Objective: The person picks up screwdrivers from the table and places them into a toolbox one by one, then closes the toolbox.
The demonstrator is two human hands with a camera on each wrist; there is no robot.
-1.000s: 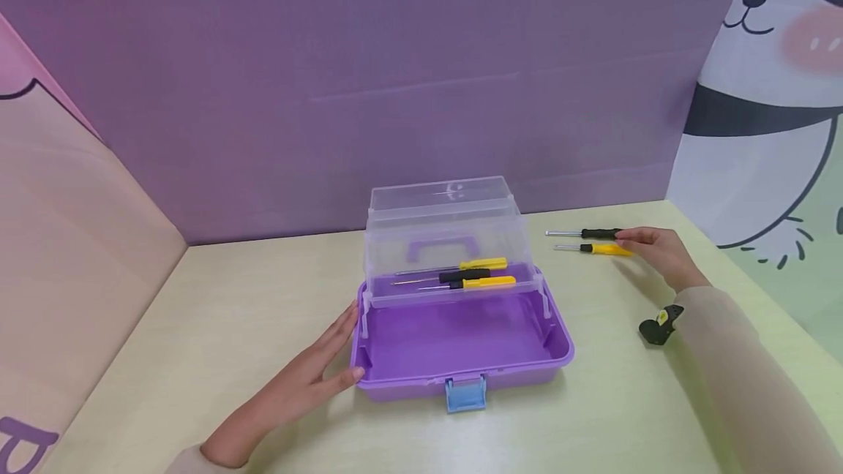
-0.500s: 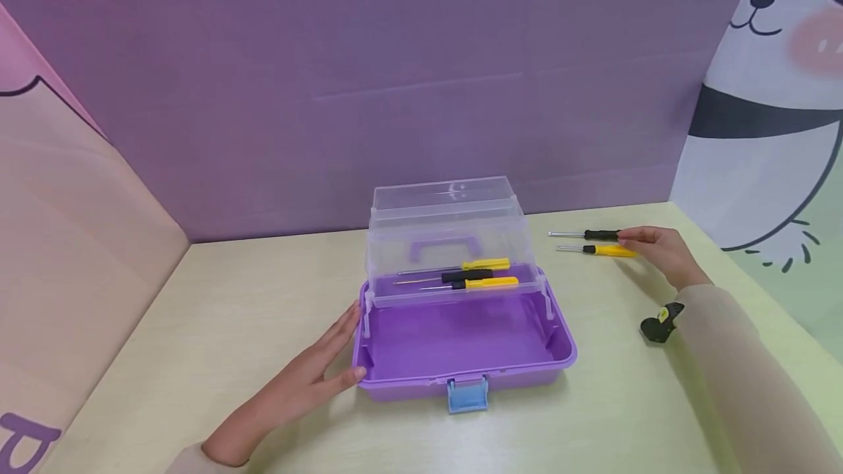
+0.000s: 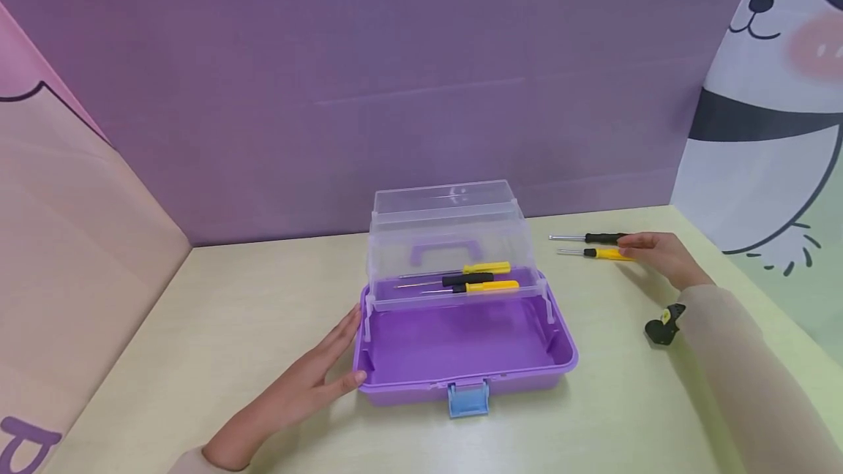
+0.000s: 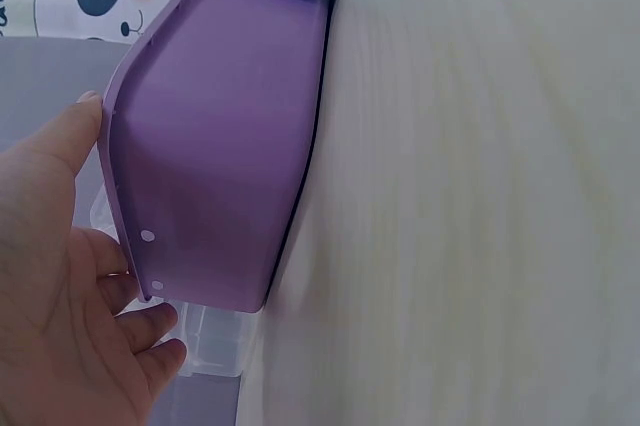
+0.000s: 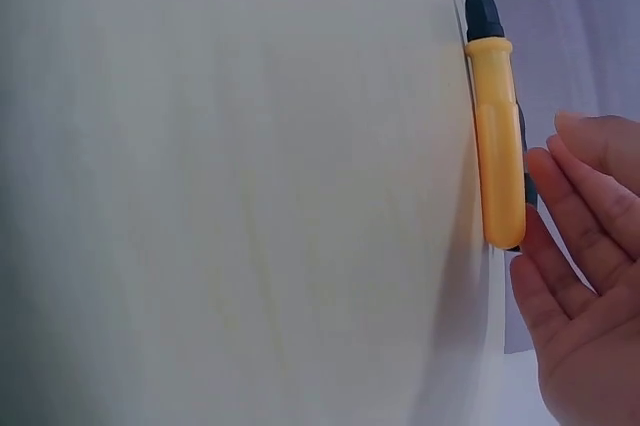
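Observation:
My left hand (image 3: 309,382) rests against the left side of an open purple toolbox (image 3: 461,386), thumb at its front rim, fingers extended along the side. A clear tray (image 3: 395,302) is raised at the back of the box, holding a long yellow screwdriver (image 3: 487,268), a black screwdriver (image 3: 469,279) and a yellow-and-black screwdriver (image 3: 490,287). On the table to the right lie a second black screwdriver (image 3: 596,238) and another yellow screwdriver (image 5: 500,146). My right hand (image 3: 661,258) is at their handle ends, fingers loosely bent, fingertips right by the black handle.
The clear lid (image 3: 441,200) stands open behind the tray. A blue latch (image 3: 468,401) hangs down at the box front. A purple backdrop (image 3: 421,93) rises behind the table (image 3: 263,298), with printed panels at both sides. A black wrist camera (image 3: 664,325) sits by the right sleeve.
The whole view shifts slightly as the head camera moves. Both hands keep their places at the box and at the two screwdrivers on the table.

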